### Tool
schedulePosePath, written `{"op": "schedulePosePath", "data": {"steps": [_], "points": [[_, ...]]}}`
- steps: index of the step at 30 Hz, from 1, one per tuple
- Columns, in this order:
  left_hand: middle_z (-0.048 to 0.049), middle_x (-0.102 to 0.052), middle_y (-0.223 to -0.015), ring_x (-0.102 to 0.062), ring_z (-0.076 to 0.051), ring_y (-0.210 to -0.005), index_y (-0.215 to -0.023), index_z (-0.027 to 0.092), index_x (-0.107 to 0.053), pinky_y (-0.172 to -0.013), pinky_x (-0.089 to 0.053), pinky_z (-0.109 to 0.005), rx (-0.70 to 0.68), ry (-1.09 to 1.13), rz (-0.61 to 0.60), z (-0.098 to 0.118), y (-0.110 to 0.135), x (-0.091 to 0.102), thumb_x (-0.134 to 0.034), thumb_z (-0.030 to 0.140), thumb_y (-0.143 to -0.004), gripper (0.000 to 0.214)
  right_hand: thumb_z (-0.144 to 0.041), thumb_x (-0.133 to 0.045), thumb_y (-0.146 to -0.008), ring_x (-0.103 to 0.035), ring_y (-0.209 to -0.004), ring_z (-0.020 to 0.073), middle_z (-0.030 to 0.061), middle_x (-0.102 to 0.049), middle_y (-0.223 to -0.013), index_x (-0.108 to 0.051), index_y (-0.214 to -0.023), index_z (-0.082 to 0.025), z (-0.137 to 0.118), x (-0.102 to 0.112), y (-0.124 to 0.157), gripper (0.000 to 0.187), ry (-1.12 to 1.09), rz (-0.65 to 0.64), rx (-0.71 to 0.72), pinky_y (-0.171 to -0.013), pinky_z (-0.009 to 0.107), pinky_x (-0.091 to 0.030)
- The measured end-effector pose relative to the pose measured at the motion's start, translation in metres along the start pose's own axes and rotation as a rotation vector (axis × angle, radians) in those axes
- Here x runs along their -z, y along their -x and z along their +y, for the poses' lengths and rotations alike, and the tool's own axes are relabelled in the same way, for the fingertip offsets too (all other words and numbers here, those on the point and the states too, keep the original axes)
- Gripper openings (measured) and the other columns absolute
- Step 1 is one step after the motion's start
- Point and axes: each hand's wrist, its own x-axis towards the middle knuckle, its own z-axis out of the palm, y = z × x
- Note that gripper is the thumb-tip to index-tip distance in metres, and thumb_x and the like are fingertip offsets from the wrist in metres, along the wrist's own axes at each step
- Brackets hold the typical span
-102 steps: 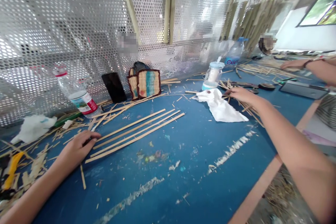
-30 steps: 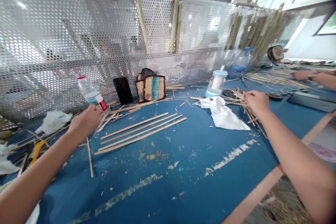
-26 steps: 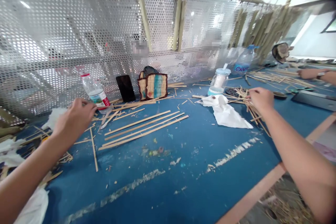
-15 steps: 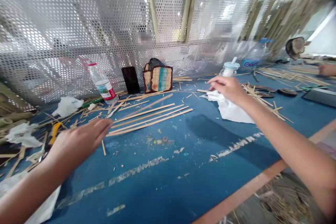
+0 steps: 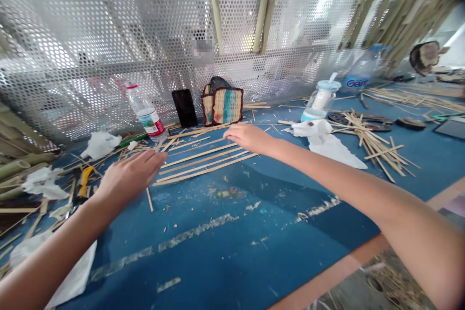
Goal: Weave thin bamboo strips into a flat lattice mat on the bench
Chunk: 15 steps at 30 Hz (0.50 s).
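Observation:
Several thin bamboo strips [image 5: 203, 163] lie side by side on the blue table [image 5: 203, 271], slanting up to the right. My left hand [image 5: 132, 174] is at their left ends, palm down, fingers together. It appears closed on the left end of one more strip, though its fingertips are partly hidden. My right hand [image 5: 249, 138] reaches across from the right, over the far right ends of the row. Its thumb and fingers pinch the right end of that same thin bamboo strip [image 5: 214, 142], which runs between both hands behind the others.
A water bottle [image 5: 147, 114], a phone [image 5: 184, 108] and a woven pouch [image 5: 227, 105] stand along the perforated metal screen [image 5: 145, 24]. A lidded cup [image 5: 319, 100], crumpled tissue [image 5: 334, 147] and strip pile [image 5: 378, 143] are at right. A yellow-handled tool [image 5: 85, 180] lies at left.
My right hand has moved left from beside the tissue and cup to the right end of the bamboo strip. My left hand stays near the strips' left ends. The view has shifted slightly.

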Motion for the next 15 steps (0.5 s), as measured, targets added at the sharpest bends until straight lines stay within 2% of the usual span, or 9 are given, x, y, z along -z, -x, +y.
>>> {"op": "schedulePosePath", "data": {"steps": [3,6,9,12,15], "points": [[-0.0095,-0.064,-0.118,-0.061,-0.025,-0.107,-0.130,0.027,-0.062,-0.080,-0.048,-0.032,-0.117,-0.093,-0.025,-0.014,-0.027,-0.017,-0.026,0.039,-0.103,0.047,-0.020,-0.038,-0.103,-0.057,-0.099,0.0222,0.0093,-0.065,-0.110,-0.068,-0.111,-0.023,0.021,-0.016,-0.015,0.032,0.081,0.027,0.002,-0.085,0.037,-0.047],[-0.0083,-0.062,-0.111,-0.061,-0.022,-0.103,-0.128,0.027,-0.065,-0.086,-0.048,-0.031,-0.105,0.048,-0.042,-0.031,-0.046,-0.043,-0.029,0.040,-0.101,0.046,-0.013,-0.038,-0.101,-0.055,-0.099,0.0230,0.0093,-0.065,-0.110,-0.069,-0.112,-0.021,0.035,-0.036,-0.017,0.034,0.232,-0.012,0.027,-0.085,0.037,-0.045],[-0.0083,-0.059,-0.106,-0.061,-0.021,-0.100,-0.123,0.023,-0.069,-0.092,-0.048,-0.033,-0.100,0.221,-0.082,-0.050,-0.053,-0.066,-0.032,0.043,-0.098,0.049,-0.018,-0.044,-0.100,-0.058,-0.095,0.0219,0.0076,-0.068,-0.105,-0.070,-0.112,-0.021,0.047,-0.048,-0.013,0.028,0.256,-0.084,0.050,-0.084,0.036,-0.044],[-0.0091,-0.060,-0.105,-0.061,-0.024,-0.099,-0.120,0.019,-0.071,-0.094,-0.049,-0.037,-0.085,0.345,-0.084,-0.065,-0.053,-0.078,-0.037,0.053,-0.092,0.056,-0.025,-0.046,-0.101,-0.062,-0.093,0.0219,0.0075,-0.071,-0.104,-0.072,-0.109,-0.020,0.061,-0.044,-0.009,0.027,0.194,-0.126,-0.010,-0.082,0.036,-0.045],[-0.0099,-0.063,-0.104,-0.062,-0.026,-0.096,-0.113,0.018,-0.073,-0.091,-0.050,-0.039,-0.053,0.434,-0.073,-0.071,-0.051,-0.079,-0.040,0.058,-0.089,0.058,-0.025,-0.047,-0.100,-0.065,-0.096,0.0231,0.0082,-0.072,-0.112,-0.073,-0.107,-0.020,0.076,-0.032,-0.008,0.027,0.071,-0.178,-0.133,-0.079,0.035,-0.047]]}}
